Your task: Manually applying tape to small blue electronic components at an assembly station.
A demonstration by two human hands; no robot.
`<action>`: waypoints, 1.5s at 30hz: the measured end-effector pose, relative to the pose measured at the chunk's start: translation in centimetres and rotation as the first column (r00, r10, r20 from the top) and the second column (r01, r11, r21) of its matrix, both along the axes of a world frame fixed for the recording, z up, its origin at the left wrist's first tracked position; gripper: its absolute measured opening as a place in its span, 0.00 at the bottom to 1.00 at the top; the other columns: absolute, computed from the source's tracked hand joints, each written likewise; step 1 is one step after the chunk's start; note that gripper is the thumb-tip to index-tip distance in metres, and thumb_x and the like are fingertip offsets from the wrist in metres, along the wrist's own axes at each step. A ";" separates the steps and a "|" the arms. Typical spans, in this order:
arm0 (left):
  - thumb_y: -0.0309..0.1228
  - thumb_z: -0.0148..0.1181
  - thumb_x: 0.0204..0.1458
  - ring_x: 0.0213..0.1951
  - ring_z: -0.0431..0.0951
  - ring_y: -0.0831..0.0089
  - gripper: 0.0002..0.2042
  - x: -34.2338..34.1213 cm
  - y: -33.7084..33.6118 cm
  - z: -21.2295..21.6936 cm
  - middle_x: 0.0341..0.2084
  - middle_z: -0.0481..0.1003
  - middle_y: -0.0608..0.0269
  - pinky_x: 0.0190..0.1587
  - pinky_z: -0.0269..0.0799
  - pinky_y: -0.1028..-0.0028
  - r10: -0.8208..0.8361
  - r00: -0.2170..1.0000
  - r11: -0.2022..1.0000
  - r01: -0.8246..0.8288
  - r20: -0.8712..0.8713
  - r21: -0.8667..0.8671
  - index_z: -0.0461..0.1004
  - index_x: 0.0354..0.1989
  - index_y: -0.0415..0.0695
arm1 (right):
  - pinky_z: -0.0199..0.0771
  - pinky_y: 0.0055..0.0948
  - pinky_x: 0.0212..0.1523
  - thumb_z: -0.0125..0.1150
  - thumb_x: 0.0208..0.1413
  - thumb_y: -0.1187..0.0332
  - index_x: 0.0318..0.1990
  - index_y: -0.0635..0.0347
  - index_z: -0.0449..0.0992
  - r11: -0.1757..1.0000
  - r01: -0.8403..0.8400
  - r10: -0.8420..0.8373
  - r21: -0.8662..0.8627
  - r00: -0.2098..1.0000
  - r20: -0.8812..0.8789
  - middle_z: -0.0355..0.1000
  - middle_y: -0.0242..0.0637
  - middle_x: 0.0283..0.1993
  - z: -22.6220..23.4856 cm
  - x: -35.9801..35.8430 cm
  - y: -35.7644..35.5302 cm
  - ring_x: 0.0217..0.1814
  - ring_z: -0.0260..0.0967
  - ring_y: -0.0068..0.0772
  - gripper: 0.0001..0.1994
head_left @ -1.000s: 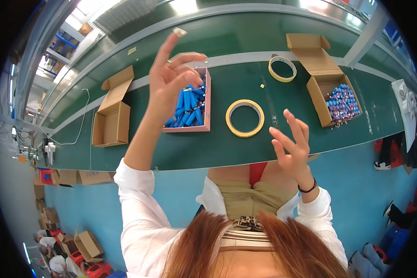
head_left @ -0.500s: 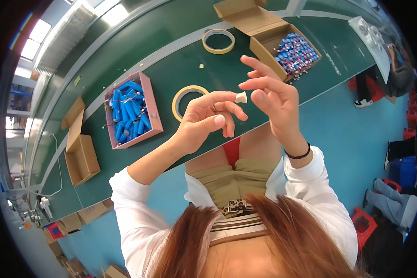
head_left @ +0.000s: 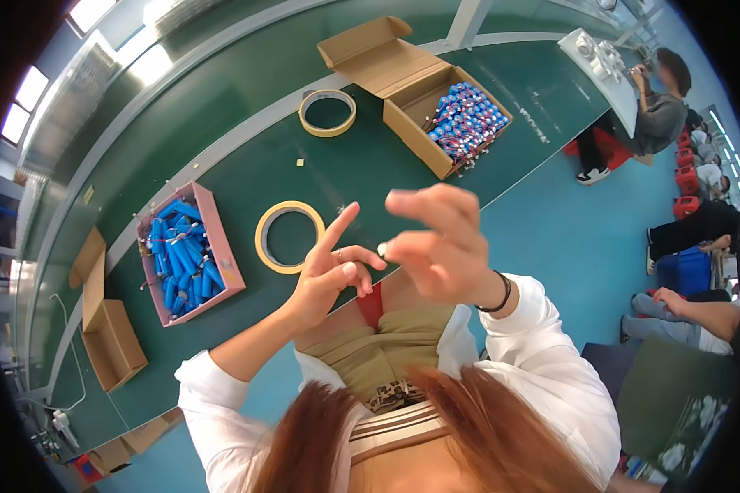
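My left hand is held over the table's near edge, its index finger stretched out and the other fingers loosely bent, with nothing gripped. Close to its right, my right hand is partly smeared by motion. A small cream piece of tape shows at the right hand's lower fingertips, which look pinched on it. Beyond my left hand a roll of cream tape lies flat on the green table. A second tape roll lies farther back.
A pink box of blue wired battery packs stands on the left. An open cardboard box of smaller blue wired parts is at the far right. Another cardboard box sits far left. A co-worker sits at the table's far right end.
The tape piece has gone from my left index fingertip and now shows at my right fingertips. The right hand has come lower and nearer. The whole view has swung round.
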State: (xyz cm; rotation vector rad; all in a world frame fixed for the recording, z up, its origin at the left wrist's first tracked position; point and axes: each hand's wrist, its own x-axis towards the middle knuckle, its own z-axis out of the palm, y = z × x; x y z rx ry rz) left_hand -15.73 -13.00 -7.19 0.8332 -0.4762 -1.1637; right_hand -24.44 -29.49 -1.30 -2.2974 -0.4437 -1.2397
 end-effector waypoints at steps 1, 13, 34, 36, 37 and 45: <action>0.36 0.55 0.48 0.28 0.71 0.76 0.35 0.0 0.0 -0.3 0.34 0.71 0.54 0.35 0.68 0.77 0.008 1.000 1.000 -0.009 -0.021 -0.019 0.44 0.62 0.42 | 0.62 0.31 0.44 0.62 0.38 0.73 0.25 0.55 0.75 0.999 0.048 -0.047 0.017 0.999 -0.022 0.68 0.41 0.47 0.3 0.2 -1.0 0.45 0.61 0.39 0.04; 0.22 0.50 0.50 0.27 0.69 0.82 0.13 0.3 0.1 -1.3 0.31 0.72 0.62 0.31 0.68 0.83 -0.115 0.975 0.992 0.104 0.188 0.066 0.68 0.45 0.36 | 0.66 0.22 0.37 0.57 0.41 0.75 0.56 0.51 0.62 0.978 0.209 -0.165 0.019 0.821 -0.546 0.72 0.32 0.42 1.9 7.4 -14.2 0.34 0.66 0.26 0.29; 0.22 0.53 0.45 0.24 0.73 0.75 0.12 0.1 0.2 -1.9 0.29 0.74 0.57 0.28 0.70 0.78 -0.101 0.952 0.994 0.087 0.289 0.062 0.70 0.41 0.35 | 0.71 0.26 0.32 0.58 0.42 0.72 0.47 0.54 0.71 0.976 -0.082 -0.084 -0.204 0.718 -0.691 0.74 0.38 0.26 0.9 11.5 -17.8 0.28 0.72 0.31 0.19; 0.20 0.51 0.44 0.22 0.73 0.73 0.12 0.0 0.1 -1.6 0.28 0.74 0.55 0.26 0.69 0.78 -0.062 0.948 0.997 0.045 0.313 0.060 0.70 0.40 0.34 | 0.72 0.24 0.34 0.56 0.40 0.74 0.45 0.55 0.72 0.988 0.008 -0.118 -0.155 0.689 -0.716 0.74 0.40 0.27 1.0 11.6 -17.9 0.29 0.73 0.29 0.19; 0.19 0.49 0.44 0.22 0.73 0.73 0.13 -0.1 0.1 -1.5 0.28 0.74 0.54 0.26 0.69 0.78 -0.070 0.950 0.997 0.054 0.303 0.058 0.70 0.40 0.33 | 0.71 0.25 0.33 0.56 0.39 0.74 0.44 0.56 0.73 0.993 0.008 -0.076 -0.114 0.791 -0.607 0.74 0.40 0.25 1.0 11.3 -17.9 0.28 0.73 0.31 0.19; 0.19 0.46 0.45 0.21 0.72 0.71 0.12 -0.1 0.6 -1.6 0.27 0.73 0.51 0.25 0.68 0.77 0.005 0.966 0.999 -0.018 0.258 0.045 0.69 0.39 0.32 | 0.72 0.22 0.35 0.53 0.40 0.78 0.44 0.66 0.71 0.936 0.233 -0.126 0.266 0.922 -0.365 0.75 0.42 0.26 1.8 10.5 -18.4 0.28 0.73 0.26 0.18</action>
